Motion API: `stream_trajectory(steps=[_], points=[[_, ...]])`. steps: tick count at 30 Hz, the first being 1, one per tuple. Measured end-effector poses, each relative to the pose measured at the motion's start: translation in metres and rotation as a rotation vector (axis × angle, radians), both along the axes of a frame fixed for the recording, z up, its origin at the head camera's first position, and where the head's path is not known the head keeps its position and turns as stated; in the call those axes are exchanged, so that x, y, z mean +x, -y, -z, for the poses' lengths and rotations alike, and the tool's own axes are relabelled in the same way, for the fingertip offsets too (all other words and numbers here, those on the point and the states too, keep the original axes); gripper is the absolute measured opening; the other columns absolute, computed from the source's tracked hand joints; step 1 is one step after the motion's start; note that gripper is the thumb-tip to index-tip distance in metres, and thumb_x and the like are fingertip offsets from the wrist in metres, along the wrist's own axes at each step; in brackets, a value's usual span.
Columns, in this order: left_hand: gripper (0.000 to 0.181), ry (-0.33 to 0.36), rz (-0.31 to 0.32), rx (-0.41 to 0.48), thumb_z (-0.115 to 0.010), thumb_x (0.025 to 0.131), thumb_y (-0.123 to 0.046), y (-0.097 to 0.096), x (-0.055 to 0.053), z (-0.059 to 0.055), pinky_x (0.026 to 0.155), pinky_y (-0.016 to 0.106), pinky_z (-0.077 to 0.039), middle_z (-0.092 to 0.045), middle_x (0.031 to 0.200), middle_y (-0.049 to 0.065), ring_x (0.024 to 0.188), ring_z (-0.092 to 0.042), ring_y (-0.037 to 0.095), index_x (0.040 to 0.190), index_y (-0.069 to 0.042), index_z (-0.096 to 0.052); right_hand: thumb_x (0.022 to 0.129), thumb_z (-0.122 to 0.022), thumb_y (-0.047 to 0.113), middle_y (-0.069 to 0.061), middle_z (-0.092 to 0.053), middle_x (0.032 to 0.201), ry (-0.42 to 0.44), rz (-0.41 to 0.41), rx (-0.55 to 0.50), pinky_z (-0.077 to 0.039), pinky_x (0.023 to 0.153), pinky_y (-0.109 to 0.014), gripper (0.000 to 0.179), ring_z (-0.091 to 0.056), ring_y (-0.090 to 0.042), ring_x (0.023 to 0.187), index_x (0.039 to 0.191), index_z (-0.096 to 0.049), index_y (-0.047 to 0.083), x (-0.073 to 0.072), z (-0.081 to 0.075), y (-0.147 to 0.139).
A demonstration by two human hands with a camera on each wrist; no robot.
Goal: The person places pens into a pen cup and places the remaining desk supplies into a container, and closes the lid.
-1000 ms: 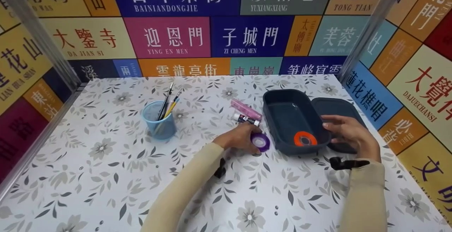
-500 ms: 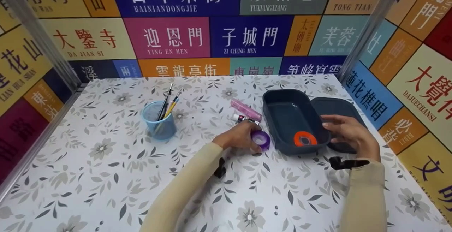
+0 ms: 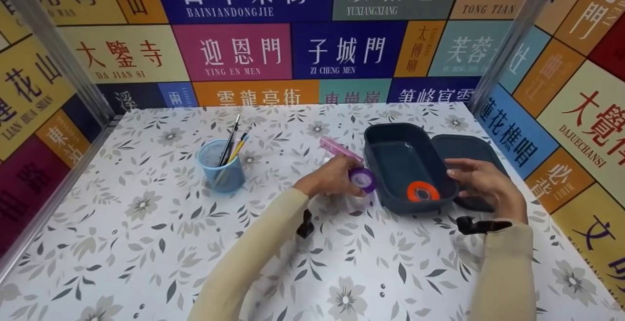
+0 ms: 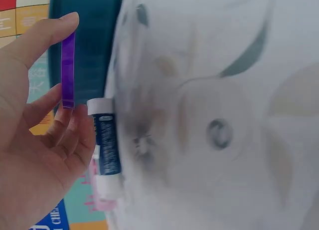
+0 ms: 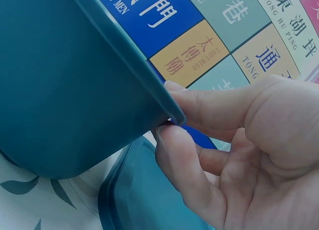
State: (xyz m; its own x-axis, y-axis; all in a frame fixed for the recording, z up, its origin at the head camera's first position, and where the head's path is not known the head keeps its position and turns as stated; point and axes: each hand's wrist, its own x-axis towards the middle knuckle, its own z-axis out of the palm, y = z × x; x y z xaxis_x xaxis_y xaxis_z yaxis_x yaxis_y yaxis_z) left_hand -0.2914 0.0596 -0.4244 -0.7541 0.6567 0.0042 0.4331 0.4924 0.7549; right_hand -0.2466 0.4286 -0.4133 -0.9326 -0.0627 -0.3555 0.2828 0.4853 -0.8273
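My left hand (image 3: pixel 334 177) pinches a purple tape roll (image 3: pixel 362 180) on edge between thumb and fingers, just left of a dark teal box (image 3: pixel 400 164). In the left wrist view the thumb lies on the roll's upper end and the fingertips at its lower end. Pinched in my right hand (image 3: pixel 490 184) is the rim of the box at its right side, clear in the right wrist view. An orange tape roll (image 3: pixel 423 191) lies inside the box, towards its near end. Close to the left fingers is a white-and-navy glue stick (image 4: pixel 107 145), hidden by that hand in the head view.
A pink see-through strip (image 3: pixel 337 147) lies beyond the left hand. The dark lid (image 3: pixel 468 152) sits right of the box, partly under the right hand. At left stands a light blue mesh cup (image 3: pixel 220 172) with pens and pencils. Printed panels (image 3: pixel 234 52) wall the table.
The purple tape roll has come up off the table in the left hand and moved slightly away from me. My right hand stays on the box rim.
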Motion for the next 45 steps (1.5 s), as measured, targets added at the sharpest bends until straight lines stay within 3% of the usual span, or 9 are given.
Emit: stream_trajectory(steps=[3, 9, 21, 26, 34, 39, 45], points=[[0.058, -0.018, -0.01, -0.028, -0.089, 0.073, -0.018, 0.0, -0.002, -0.008, 0.098, 0.026, -0.053, -0.07, 0.117, 0.011, 0.108, -0.065, 0.023, 0.124, -0.003, -0.065, 0.099, -0.061, 0.04, -0.019, -0.036, 0.156, -0.002, 0.0, -0.008, -0.058, 0.087, -0.027, 0.073, -0.062, -0.008, 0.102, 0.158, -0.029, 0.013, 0.001, -0.001, 0.0], [0.062, -0.105, -0.033, -0.115, -0.089, 0.073, -0.026, -0.004, -0.003, -0.021, 0.1, 0.027, -0.051, -0.066, 0.118, 0.007, 0.107, -0.055, 0.015, 0.127, -0.007, -0.065, 0.098, -0.062, 0.041, -0.02, -0.035, 0.158, -0.004, 0.006, 0.006, -0.058, 0.087, -0.027, 0.074, -0.056, -0.014, 0.113, 0.158, -0.029, 0.013, 0.001, -0.001, 0.002], [0.068, -0.143, -0.023, -0.112, -0.09, 0.072, -0.026, -0.015, -0.005, -0.035, 0.101, 0.027, -0.05, -0.063, 0.122, 0.01, 0.112, -0.054, 0.018, 0.131, -0.005, -0.063, 0.098, -0.061, 0.041, -0.02, -0.032, 0.16, 0.001, 0.003, 0.009, -0.057, 0.089, -0.027, 0.074, -0.052, -0.018, 0.12, 0.159, -0.029, 0.014, 0.001, -0.001, 0.002], [0.073, -0.115, -0.045, -0.11, -0.089, 0.073, -0.031, -0.027, -0.001, -0.036, 0.106, 0.029, -0.049, -0.059, 0.126, 0.01, 0.113, -0.054, 0.018, 0.135, -0.006, -0.06, 0.099, -0.061, 0.04, -0.02, -0.032, 0.16, 0.008, 0.0, 0.004, -0.058, 0.09, -0.028, 0.073, -0.054, -0.015, 0.116, 0.159, -0.028, 0.014, 0.001, -0.001, 0.001], [0.074, -0.105, -0.05, -0.107, -0.089, 0.073, -0.034, -0.049, 0.004, -0.035, 0.104, 0.025, -0.049, -0.056, 0.126, 0.009, 0.113, -0.052, 0.016, 0.136, -0.008, -0.058, 0.099, -0.06, 0.041, -0.019, -0.034, 0.159, 0.01, 0.004, 0.009, -0.057, 0.089, -0.027, 0.072, -0.055, -0.018, 0.117, 0.158, -0.029, 0.015, 0.0, -0.001, 0.001], [0.074, -0.144, -0.043, -0.116, -0.088, 0.074, -0.037, -0.061, 0.004, -0.033, 0.102, 0.022, -0.048, -0.058, 0.124, 0.006, 0.113, -0.05, 0.014, 0.136, -0.009, -0.059, 0.099, -0.062, 0.039, -0.018, -0.036, 0.156, -0.002, 0.011, -0.008, -0.059, 0.087, -0.027, 0.071, -0.059, -0.011, 0.109, 0.158, -0.031, 0.014, 0.002, -0.001, 0.0], [0.075, -0.151, -0.079, -0.126, -0.088, 0.074, -0.039, -0.071, 0.001, -0.03, 0.101, 0.021, -0.048, -0.054, 0.125, 0.004, 0.113, -0.051, 0.013, 0.138, -0.012, -0.059, 0.099, -0.061, 0.038, -0.017, -0.038, 0.154, -0.001, 0.015, -0.011, -0.058, 0.086, -0.027, 0.069, -0.062, -0.008, 0.103, 0.158, -0.032, 0.014, 0.0, -0.001, 0.0]])
